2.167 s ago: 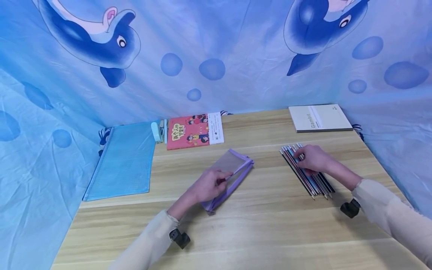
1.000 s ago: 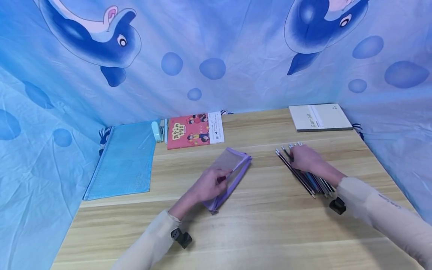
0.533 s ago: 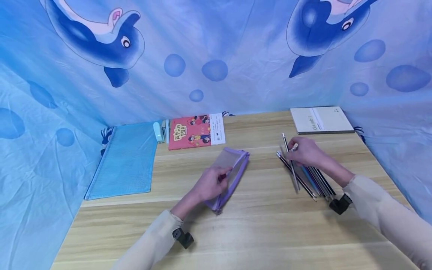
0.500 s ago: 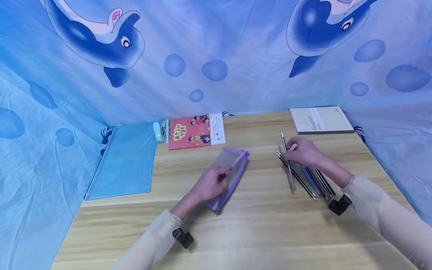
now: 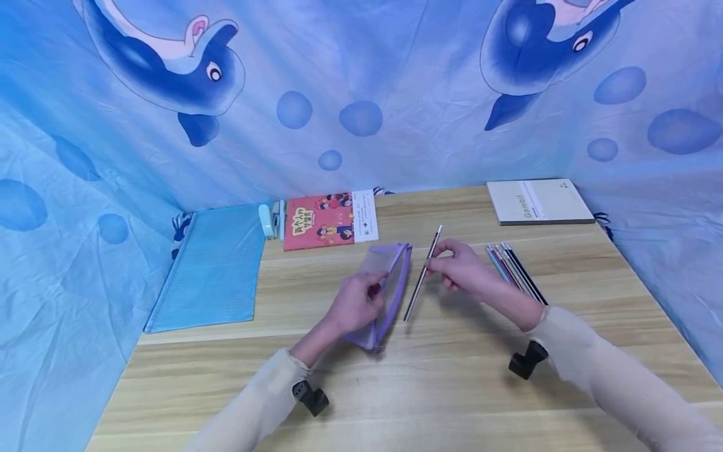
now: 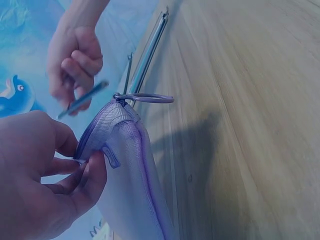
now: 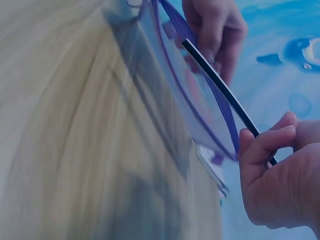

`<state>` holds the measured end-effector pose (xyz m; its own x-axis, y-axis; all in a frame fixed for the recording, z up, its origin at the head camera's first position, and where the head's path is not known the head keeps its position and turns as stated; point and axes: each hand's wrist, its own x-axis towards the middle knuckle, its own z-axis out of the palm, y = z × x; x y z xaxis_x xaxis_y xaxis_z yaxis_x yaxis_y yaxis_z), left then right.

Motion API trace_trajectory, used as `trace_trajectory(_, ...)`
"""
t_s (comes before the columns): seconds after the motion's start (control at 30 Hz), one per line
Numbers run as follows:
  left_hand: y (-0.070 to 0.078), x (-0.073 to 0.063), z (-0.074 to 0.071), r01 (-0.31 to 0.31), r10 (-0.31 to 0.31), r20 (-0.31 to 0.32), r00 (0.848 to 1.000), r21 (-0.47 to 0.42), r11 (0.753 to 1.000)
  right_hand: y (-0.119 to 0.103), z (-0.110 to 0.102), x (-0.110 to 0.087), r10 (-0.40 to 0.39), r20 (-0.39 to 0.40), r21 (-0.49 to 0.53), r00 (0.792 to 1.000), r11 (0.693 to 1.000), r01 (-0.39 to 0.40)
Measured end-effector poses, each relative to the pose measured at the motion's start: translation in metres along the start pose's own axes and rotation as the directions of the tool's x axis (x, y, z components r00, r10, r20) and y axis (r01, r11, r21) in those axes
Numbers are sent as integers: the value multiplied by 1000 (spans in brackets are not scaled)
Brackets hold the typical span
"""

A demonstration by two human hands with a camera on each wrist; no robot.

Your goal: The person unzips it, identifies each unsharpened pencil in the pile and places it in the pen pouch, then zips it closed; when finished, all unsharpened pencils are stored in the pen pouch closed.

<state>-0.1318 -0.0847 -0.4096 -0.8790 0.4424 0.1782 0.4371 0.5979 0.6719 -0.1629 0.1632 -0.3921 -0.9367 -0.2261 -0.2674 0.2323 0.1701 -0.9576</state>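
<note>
A mesh pencil case [image 5: 359,263] with purple trim lies slantwise mid-table, its zipped mouth spread apart in the right wrist view. My left hand [image 5: 354,304] pinches the edge of that mouth between thumb and fingers; the zip pull ring [image 6: 155,98] hangs free at one end. Just right of the case, my right hand [image 5: 462,267] holds a dark pencil [image 5: 418,292] tilted above the table, its lower end near the opening. Whether a second pencil lies along it, I cannot tell. Several more pencils [image 5: 516,270] lie side by side farther right, partly hidden by my right forearm.
At the back stand a red picture-covered book [image 5: 319,223] and, beside it, a light blue stapler [image 5: 267,221]. A blue mesh zip folder [image 5: 211,270] lies at the left. Toward the back right is a cream notebook [image 5: 539,201]. Printed blue curtains border the table.
My right hand has lifted the pencil off the pile and carried it left to the case. The left hand keeps its pinch, and the case mouth has turned slightly and widened.
</note>
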Motion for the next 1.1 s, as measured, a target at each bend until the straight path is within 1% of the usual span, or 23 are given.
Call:
trace_trajectory(0.1,1,0,1,-13,13,-17,1000,8,1000,2,15,3,3,-4,27,1000,1000,-3)
trace_trajectory(0.2,2,1,2,-15,15,-22,1000,17,1000,6,25,5,18,-8,31,1000,999,-17)
trace_trajectory(0.5,4,3,2,27,-27,-37,999,-20,999,10,42,9,23,15,24,1000,999,-23)
trace_trajectory(0.63,3,3,3,7,-8,-55,998,-25,1000,11,49,8,35,21,16,999,999,-35)
trace_trajectory(0.8,2,4,7,-38,38,-107,994,-1,999,11,56,8,21,13,-3,1000,1000,-21)
trace_trajectory(0.87,3,5,8,-47,47,-121,991,0,999,11,57,8,18,10,-7,1000,1000,-18)
trace_trajectory(1.1,4,5,8,-68,64,-122,991,-32,997,8,56,6,3,18,-8,1000,1000,-3)
